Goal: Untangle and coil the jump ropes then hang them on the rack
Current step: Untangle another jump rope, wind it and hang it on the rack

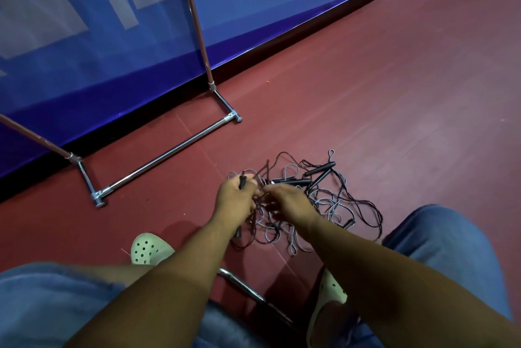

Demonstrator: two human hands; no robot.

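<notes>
The ropes [324,201] lie in one loose knot of black and grey cord on the floor [394,94], right under both hands and spreading out to the right of the right hand. The left hand [234,198] is closed round a black handle [242,182], lifted a little off the heap, with its cord running down into the tangle. The right hand [290,202] sits just beside it, fingers curled down among the cords; whether it actually pinches one I cannot tell, since the fingertips are hidden. The step in hand looks like freeing the first rope, so the job is barely started. To do it well, keep the gripped handle as the fixed end and let the right hand follow that one cord, loosening loops and passing them off instead of pulling hard, which would tighten the knot. More handles [321,171] lie beyond the right hand; finding the mate to the held one would help. The rack [166,156] stands ahead and to the left of the left hand, with nothing visibly hung on the part in view.
</notes>
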